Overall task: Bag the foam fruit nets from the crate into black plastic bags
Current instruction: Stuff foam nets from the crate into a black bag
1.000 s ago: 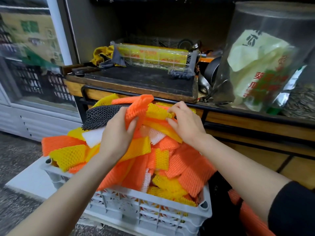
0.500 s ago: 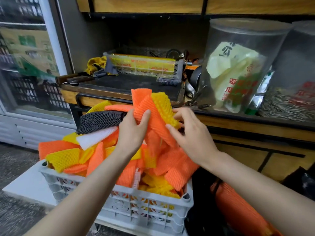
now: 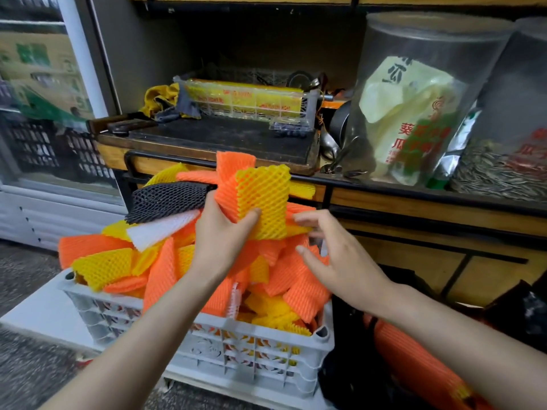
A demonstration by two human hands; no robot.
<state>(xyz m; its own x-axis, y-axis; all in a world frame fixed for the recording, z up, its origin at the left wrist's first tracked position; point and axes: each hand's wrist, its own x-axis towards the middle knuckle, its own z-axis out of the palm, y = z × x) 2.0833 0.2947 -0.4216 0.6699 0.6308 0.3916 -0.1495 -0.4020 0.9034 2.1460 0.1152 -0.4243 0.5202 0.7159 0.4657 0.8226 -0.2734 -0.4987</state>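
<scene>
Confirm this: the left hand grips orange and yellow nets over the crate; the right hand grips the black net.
Not quite: the right hand is open and grips nothing; the black net lies on the pile, per the head view.

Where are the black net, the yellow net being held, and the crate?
black net (image 3: 167,199), head view, middle of its mesh.
held yellow net (image 3: 265,193), head view, upper middle of its mesh.
crate (image 3: 254,362), head view, front wall.

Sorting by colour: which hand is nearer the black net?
Left. The left hand sits just right of the black net, gripping nets; the right hand is farther right, open.
</scene>
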